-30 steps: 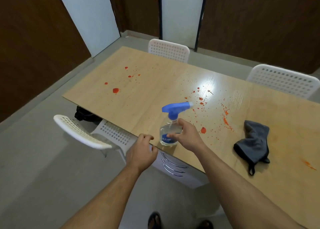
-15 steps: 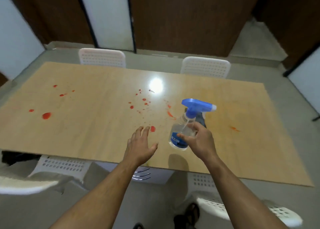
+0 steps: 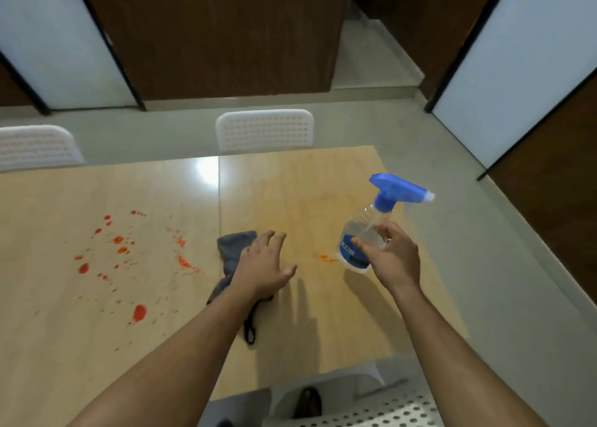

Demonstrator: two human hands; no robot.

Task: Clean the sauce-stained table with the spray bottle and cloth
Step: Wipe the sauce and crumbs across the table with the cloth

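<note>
My right hand [image 3: 392, 255] grips a clear spray bottle [image 3: 366, 233] with a blue trigger head, held tilted above the wooden table [image 3: 323, 323], nozzle pointing right. My left hand [image 3: 263, 263] hovers with fingers spread over a grey cloth [image 3: 233, 247] that lies on the table; my hand and forearm hide much of the cloth. Red sauce splatters [image 3: 119, 258] cover the left part of the table. A small orange smear [image 3: 324, 258] lies just left of the bottle.
A white perforated chair [image 3: 265, 129] stands at the table's far side, another chair [image 3: 35, 147] at far left, and a third chair [image 3: 371, 404] below me at the near edge. The table's right edge drops to grey floor [image 3: 484, 265].
My view has swung right along the table. My right hand has carried the bottle rightwards and higher. My left hand has moved from the near edge to above the cloth.
</note>
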